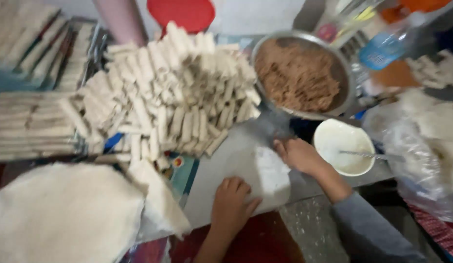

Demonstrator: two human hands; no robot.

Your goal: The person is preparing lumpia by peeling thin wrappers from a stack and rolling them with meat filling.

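both hands, left (231,202) and right (298,155), pressed flat with fingers spread on the wrapper (271,176), pinning it beside the filling pan (350,92) for easy reach.

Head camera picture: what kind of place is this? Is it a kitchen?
Probably a kitchen or small food-making spot. A big pile of rolled pastry sticks sits beside a metal pan of brown filling, and both hands, left hand and right hand, press a thin white wrapper sheet.
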